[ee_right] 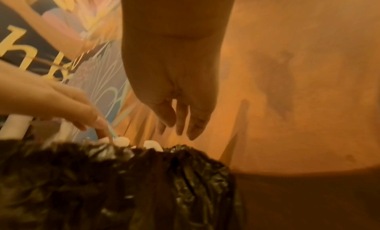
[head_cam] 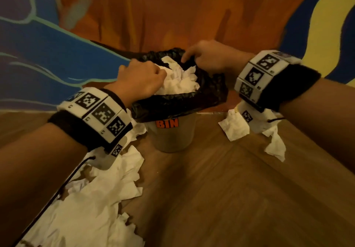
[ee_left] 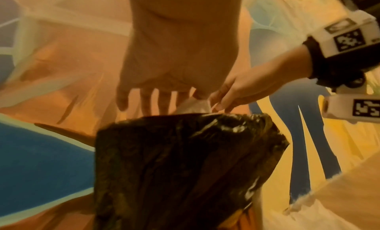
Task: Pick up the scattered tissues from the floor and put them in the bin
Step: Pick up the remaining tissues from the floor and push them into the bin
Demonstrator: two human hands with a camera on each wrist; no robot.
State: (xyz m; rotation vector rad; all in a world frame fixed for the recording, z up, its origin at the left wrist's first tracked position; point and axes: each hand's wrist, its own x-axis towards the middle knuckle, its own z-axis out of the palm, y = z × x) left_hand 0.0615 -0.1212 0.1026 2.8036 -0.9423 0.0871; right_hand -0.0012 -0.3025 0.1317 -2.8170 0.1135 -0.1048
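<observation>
Our left fingers (ee_left: 162, 101) hang downward, slightly apart and straight, their tips resting on the crumpled white tissues (head_cam: 178, 82) heaped in the mouth of the bin; whether they pinch any tissue we cannot tell. The left hand (head_cam: 140, 81) sits over the near left side of that heap. Our right fingers (ee_right: 180, 119) also point down, loosely apart, over the far edge of the wrinkled black plastic liner (head_cam: 192, 100); from the head view the right hand (head_cam: 209, 58) appears to touch the liner rim, though a true grip is not clear. Both wrists carry white bands printed with black square markers.

The liner drapes over a small round beige bin (head_cam: 172, 137) marked "BIN" in orange letters, standing on the brown wood-patterned floor (head_cam: 230, 198) close to a painted wall of orange, blue and yellow (head_cam: 172, 12). The tissues in the bin rise above its rim.

Many more white tissues lie on the floor: a large scattered pile (head_cam: 92, 204) at the left, under our left forearm, reaching up beside the bin, and a smaller group (head_cam: 249, 131) at the right, beneath our right wrist.
</observation>
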